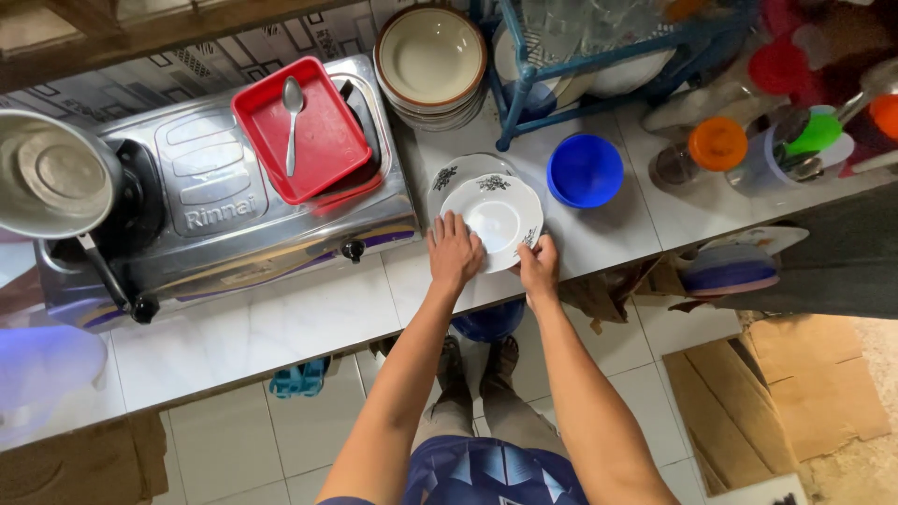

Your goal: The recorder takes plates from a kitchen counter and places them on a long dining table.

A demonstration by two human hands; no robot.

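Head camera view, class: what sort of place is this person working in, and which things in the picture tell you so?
Most likely a home kitchen. A gas stove sits on the tiled counter, a dish rack holds washed dishes, and bowls are stacked beside it. Both hands rest on a white plate.

I see a white plate (494, 217) with dark floral sprigs, a blue bowl (585, 170), a red tray (301, 128), an orange lid (717, 143).

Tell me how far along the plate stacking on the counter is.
Done: one white plate already lies on the counter. In hand: left hand and right hand grip the top white plate over it. Left: bowls and blue bowl sit apart; spoon lies in the red tray.
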